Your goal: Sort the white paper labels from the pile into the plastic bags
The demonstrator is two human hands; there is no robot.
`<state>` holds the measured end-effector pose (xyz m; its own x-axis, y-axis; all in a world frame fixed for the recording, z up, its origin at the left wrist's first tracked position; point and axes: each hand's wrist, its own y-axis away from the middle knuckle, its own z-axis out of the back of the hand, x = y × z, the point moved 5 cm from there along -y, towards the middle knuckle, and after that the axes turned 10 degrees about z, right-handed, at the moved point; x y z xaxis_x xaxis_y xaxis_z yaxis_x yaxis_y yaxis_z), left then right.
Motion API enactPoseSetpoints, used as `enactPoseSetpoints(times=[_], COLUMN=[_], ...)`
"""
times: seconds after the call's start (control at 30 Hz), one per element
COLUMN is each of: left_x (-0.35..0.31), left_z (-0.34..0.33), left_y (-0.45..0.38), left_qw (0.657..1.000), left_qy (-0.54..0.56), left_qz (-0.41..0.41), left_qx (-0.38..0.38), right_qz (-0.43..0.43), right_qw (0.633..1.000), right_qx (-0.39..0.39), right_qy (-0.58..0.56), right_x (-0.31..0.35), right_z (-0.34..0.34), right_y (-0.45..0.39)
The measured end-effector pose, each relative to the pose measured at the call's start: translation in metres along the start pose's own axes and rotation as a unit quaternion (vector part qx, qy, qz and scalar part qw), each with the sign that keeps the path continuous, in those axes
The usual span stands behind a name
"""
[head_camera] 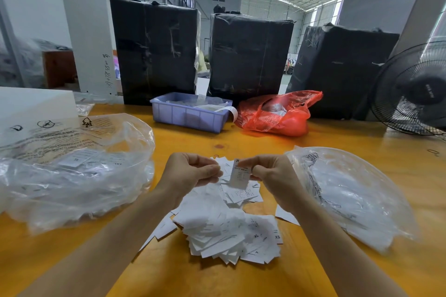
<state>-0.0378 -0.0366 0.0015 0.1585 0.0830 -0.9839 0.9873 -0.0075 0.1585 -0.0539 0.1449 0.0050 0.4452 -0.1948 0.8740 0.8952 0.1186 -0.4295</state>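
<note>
clear plastic bags [72, 171] flank label pile [226, 231]; right hand [272, 176] pinches label [240, 176], left hand [190, 171] curled, contents unclear.

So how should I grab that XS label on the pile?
Probably pinch the XS label by its free right edge, coming from the right. It lies flat at the pile's right rim, its left part tucked under other labels, with bare table beside it.

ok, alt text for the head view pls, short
A person's right hand pinches a white label marked M above a pile of white paper labels on a yellow table, with the left hand curled beside it. Clear plastic bags lie on either side.
</note>
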Motion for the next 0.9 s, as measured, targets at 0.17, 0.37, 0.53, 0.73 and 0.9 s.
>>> enactPoseSetpoints(times=[0.17,0.37,0.53,0.73,0.9], left_x=[0.002,0.001,0.004,0.005,-0.001], left_z=[-0.003,-0.004,-0.006,-0.003,0.001], left_y=[0.001,0.001,0.000,-0.003,-0.001], left_qw=[1.000,0.999,0.999,0.998,0.992], left_qy=[-0.017,-0.028,-0.034,-0.058,-0.120], left_qz=[0.004,0.016,0.034,0.020,-0.022], left_qx=[0.006,0.009,0.023,0.001,-0.003], right_qz=[-0.033,-0.102,-0.117,-0.087,-0.071], right_qw=[0.998,0.990,0.993,0.994,0.994], right_qx=[0.021,0.009,-0.006,-0.014,-0.026], right_qy=[-0.055,-0.102,0.026,0.070,0.073], right_x=[-0.001,-0.007,-0.019,-0.018,-0.010], right_z=[-0.002,0.002,0.004,0.008,0.011], right_y=[0.002,0.004,0.009,0.010,0.007])
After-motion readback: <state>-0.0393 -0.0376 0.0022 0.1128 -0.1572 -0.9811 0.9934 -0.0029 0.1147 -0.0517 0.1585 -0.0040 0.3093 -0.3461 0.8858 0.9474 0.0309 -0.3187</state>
